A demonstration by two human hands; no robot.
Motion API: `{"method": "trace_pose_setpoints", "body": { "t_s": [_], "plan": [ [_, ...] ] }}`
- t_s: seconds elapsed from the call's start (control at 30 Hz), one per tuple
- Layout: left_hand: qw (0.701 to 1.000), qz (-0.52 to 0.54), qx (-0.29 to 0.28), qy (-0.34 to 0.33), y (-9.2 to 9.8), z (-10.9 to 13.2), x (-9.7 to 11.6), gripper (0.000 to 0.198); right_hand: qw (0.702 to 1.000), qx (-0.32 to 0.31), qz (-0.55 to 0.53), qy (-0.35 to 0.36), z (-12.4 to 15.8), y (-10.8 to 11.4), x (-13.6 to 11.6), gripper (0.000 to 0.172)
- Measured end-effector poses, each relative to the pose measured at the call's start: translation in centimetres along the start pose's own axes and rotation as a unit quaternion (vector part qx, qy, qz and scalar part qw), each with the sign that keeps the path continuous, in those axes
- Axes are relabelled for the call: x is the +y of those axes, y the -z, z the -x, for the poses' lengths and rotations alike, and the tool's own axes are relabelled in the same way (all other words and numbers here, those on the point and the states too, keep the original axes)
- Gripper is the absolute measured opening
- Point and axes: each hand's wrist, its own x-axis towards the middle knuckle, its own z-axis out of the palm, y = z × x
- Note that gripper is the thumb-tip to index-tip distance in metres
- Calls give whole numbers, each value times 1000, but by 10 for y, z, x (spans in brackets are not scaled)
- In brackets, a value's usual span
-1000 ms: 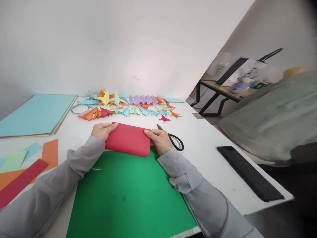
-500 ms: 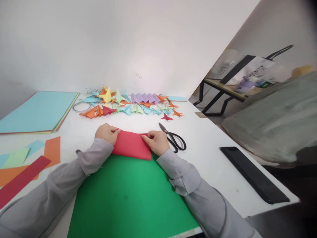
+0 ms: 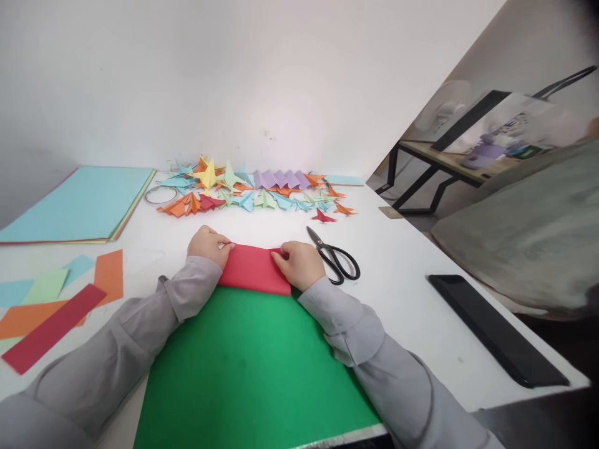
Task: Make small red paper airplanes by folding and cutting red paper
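Both hands press a folded red paper flat at the far edge of a green sheet

Taking the green sheet (image 3: 253, 368) as landmark: far to its left on the bench (image 3: 412, 274) lie a stack of coloured paper (image 3: 79, 202) and loose paper strips (image 3: 56, 305); at its far edge the folded red paper (image 3: 253, 269) lies flat, long axis running left to right, the left hand (image 3: 208, 245) pinching down its left end and the right hand (image 3: 299, 265) pressing its right end with fingertips on the fold, both equally near; beyond it spreads a row of folded paper figures (image 3: 257, 190); just right of the right hand lie black scissors (image 3: 337, 257), and further right a black flat bar (image 3: 496, 327); no containers show
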Motion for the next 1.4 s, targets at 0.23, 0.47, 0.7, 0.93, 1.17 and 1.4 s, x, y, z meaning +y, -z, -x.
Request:
{"method": "trace_pose_setpoints", "body": {
  "t_s": [0.23, 0.47, 0.7, 0.93, 1.17, 1.4],
  "plan": [
    [999, -9, 34, -1, 4, 1, 1, 29, 1000, 0, 7, 2, 1, 1, 0, 25],
    [960, -96, -36, -261, 7, 0, 5, 23, 1000, 2, 6, 6, 1, 0, 1, 25],
    [934, -219, -128, -250, 19, 30, 35, 36, 1000, 10, 9, 12, 2, -1, 2, 26],
    [953, -191, -38, -234, -3, 60, 41, 64, 1000, 28, -8, 12, 2, -2, 8, 29],
    [967, -139, -94, -193, 0, 70, 51, 75, 998, 47, -34, -6, 0, -3, 19, 32],
    [967, -135, -127, -175, 3, 71, 55, 74, 996, 42, -72, -32, 0, -5, 21, 33]
  ]
}}
